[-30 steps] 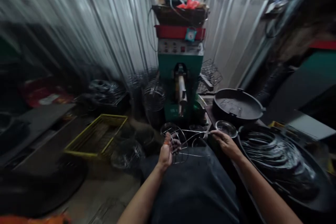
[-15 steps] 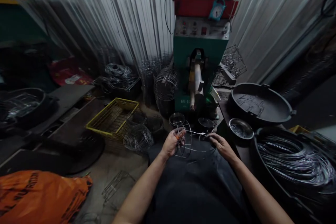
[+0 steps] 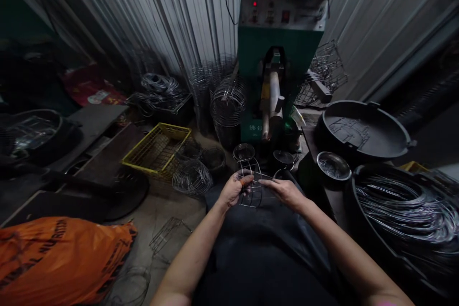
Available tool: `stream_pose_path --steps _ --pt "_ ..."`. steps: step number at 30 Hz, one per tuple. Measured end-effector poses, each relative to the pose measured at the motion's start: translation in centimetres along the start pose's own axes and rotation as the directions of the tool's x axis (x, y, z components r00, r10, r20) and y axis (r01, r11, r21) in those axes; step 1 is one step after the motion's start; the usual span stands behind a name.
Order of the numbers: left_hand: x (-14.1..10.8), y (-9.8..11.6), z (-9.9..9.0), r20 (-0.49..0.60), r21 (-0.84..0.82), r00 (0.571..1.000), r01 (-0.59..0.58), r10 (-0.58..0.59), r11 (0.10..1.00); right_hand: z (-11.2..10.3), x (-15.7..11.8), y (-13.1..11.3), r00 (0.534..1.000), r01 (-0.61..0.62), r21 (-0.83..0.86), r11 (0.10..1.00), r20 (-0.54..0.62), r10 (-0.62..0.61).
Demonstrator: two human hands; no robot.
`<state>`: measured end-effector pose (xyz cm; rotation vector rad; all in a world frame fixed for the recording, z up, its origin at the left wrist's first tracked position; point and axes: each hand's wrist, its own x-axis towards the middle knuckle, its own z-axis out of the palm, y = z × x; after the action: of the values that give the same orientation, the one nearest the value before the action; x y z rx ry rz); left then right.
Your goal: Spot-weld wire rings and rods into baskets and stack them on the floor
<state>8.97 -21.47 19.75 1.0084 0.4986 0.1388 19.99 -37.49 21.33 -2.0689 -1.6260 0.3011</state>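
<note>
Above the dark apron [image 3: 265, 258], a small round wire frame [image 3: 255, 198] of thin bright rods hangs from my left hand [image 3: 232, 190]. That hand is closed on it, thumb on top, with something orange around the thumb. My right hand [image 3: 287, 192] is just to the right, its fingers pinched together on a thin wire that runs toward the frame. Its fingertips are close to the left thumb. Beyond both hands stands a green spot-welding machine [image 3: 247, 62] with a pale electrode arm [image 3: 274, 88].
On the right are a bowl of small metal pieces [image 3: 334, 166], a large black pan [image 3: 387, 146] and a tub with coiled wire rings [image 3: 405, 215]. Left lie a yellow basket [image 3: 143, 169], wire frames [image 3: 191, 178] and an orange sack [image 3: 60, 263].
My right hand has moved left, close to my left hand, sliding in along the wire. The left hand keeps its hold on the wire frame. The view has tipped downward a little.
</note>
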Motion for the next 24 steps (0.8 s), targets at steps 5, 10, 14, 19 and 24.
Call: stream_pose_path --steps 5,10,14,19,24 --pt "-0.4 0.4 -1.1 -0.034 -0.014 0.999 -0.031 0.031 0.999 -2.0 -0.5 0.5 0.992 -0.016 -0.080 0.997 -0.122 0.006" --pt "-0.4 1.1 -1.8 -0.059 0.031 0.986 -0.152 0.154 0.988 -6.4 -2.0 2.7 0.989 -0.112 0.068 0.991 -0.087 0.118" --pt "-0.4 1.0 -1.4 0.016 0.136 0.983 -0.182 0.181 0.974 -8.4 -2.2 4.3 0.987 -0.147 0.058 0.987 -0.061 0.151" --pt "-0.4 0.1 -1.1 0.040 0.152 0.988 -0.150 0.146 0.977 -9.7 -1.4 4.9 0.966 -0.239 -0.090 0.967 -0.127 0.227" --pt "0.2 0.7 -0.9 0.008 0.044 0.985 -0.174 0.174 0.984 -8.7 0.1 5.6 0.907 -0.236 -0.032 0.971 -0.366 0.208"
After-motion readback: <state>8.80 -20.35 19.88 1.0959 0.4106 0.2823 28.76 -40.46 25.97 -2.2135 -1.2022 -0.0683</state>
